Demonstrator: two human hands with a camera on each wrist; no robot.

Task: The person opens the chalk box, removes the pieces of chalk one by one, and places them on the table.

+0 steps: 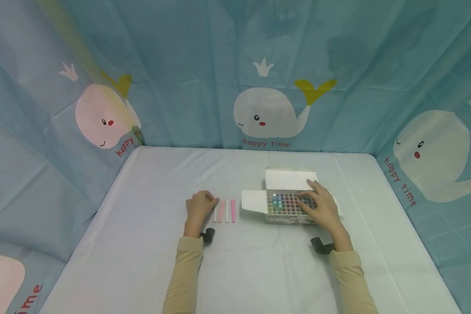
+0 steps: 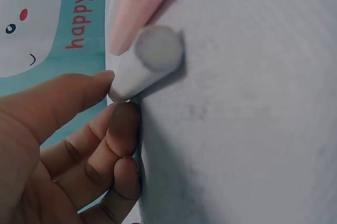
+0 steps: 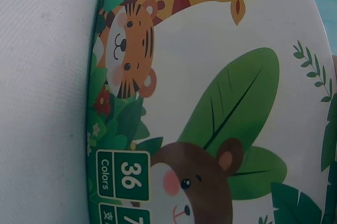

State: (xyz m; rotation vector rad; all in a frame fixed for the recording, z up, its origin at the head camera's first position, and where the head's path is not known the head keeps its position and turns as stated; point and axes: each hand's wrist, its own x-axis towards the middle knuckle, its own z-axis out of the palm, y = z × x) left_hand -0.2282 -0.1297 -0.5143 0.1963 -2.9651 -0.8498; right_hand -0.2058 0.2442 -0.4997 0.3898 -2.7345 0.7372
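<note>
On the worktop (image 1: pixel 259 274), just right of the left hand (image 1: pixel 201 207): one white chalk stick (image 2: pixel 142 65), outermost at left in a row of four. Lying flat, long axis running near to far with only a slight slant. Pinched at the far end between left thumb and forefinger; near end free, as per left wrist view. Much nearer to the left hand than to the right.

Next along, rightward and roughly parallel: pale pink stick (image 1: pixel 221 211), second white stick (image 1: pixel 226 211), deep pink stick (image 1: pixel 233 211) — narrow gaps between.

Farther right, well apart from the left hand: one open box (image 1: pixel 290 219), marked "36 Colors" in the right wrist view, with upright sticks (image 1: pixel 282 200) in ranks. Side flap (image 1: pixel 254 200) folded out leftward, toward the row; lid (image 1: pixel 288 179) laid back on the far side. Over the right part of the box: right hand (image 1: pixel 323 207), thumb and forefinger close to the stick tops; grasping or not, cannot tell.

Edges: far edge of worktop well beyond row and box; left edge well off from the left hand. Room for moving: broad to the left and on the near side; tight to the right — neighbouring sticks first, then the flap.
</note>
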